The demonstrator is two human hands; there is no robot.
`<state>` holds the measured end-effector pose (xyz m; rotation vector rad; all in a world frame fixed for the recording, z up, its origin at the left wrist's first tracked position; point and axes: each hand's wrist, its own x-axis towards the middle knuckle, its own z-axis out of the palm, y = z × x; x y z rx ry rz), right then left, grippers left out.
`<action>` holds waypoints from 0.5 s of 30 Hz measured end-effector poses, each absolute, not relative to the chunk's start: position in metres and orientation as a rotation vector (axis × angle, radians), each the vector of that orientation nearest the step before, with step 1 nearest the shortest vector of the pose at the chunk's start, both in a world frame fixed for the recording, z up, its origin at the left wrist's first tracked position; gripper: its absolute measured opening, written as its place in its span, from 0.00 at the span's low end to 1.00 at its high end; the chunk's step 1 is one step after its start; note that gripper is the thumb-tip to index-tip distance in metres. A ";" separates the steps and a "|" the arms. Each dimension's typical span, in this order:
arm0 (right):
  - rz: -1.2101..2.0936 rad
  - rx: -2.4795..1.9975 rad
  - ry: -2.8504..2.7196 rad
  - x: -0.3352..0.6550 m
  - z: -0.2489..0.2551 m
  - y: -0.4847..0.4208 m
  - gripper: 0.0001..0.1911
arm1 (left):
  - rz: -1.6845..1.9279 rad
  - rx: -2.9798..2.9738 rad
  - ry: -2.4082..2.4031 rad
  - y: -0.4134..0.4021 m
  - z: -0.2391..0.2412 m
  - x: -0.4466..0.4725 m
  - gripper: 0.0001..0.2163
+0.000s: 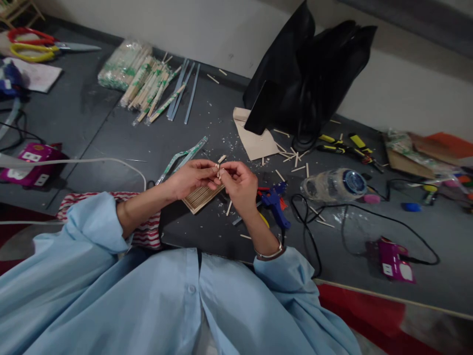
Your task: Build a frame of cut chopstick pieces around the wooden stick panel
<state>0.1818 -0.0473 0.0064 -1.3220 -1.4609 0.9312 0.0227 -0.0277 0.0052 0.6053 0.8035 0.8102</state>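
My left hand (pixel 194 180) and my right hand (pixel 241 185) meet over the bench, fingertips pinched together. Between them is a small pale wooden stick piece (pixel 221 159), whose tip pokes up past the fingers; the rest is covered. Just below the hands lies a slatted wooden panel (pixel 201 198), partly hidden by them. To the right of my right wrist rests a blue hot glue gun (pixel 273 204). Green-and-clear wrapper strips (pixel 197 148) lie beyond my left hand.
Wrapped chopsticks (pixel 151 88), grey strips (pixel 191 96) and scissors (pixel 48 47) lie at the back left. A black bag (pixel 306 74) with a phone (pixel 262 108) leaning on it stands behind. Cut sticks, a plastic bottle (pixel 332 185), cords and a purple power box (pixel 395 261) are right.
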 end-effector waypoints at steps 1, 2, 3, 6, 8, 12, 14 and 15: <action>0.899 -1.334 -1.489 0.182 0.007 -0.048 0.05 | 0.805 0.613 0.807 -0.028 0.005 0.023 0.04; 0.881 -1.341 -1.511 0.182 0.008 -0.048 0.05 | 0.803 0.622 0.808 -0.028 0.006 0.023 0.05; 0.877 -1.343 -1.522 0.181 0.009 -0.048 0.05 | 0.803 0.633 0.809 -0.028 0.006 0.023 0.05; 0.961 -1.317 -1.457 0.181 0.009 -0.049 0.06 | 0.814 0.655 0.812 -0.028 0.008 0.021 0.07; 1.100 -1.280 -1.291 0.182 0.009 -0.048 0.05 | 0.810 0.652 0.817 -0.028 0.009 0.019 0.07; 1.487 -1.163 -1.005 0.186 0.011 -0.045 0.06 | 0.797 0.624 0.833 -0.029 0.011 0.018 0.06; 1.488 -1.176 -1.098 0.187 0.013 -0.045 0.09 | 0.800 0.606 0.844 -0.029 0.011 0.019 0.07; 1.414 -1.200 -1.200 0.187 0.013 -0.045 0.12 | 0.804 0.595 0.850 -0.029 0.011 0.019 0.07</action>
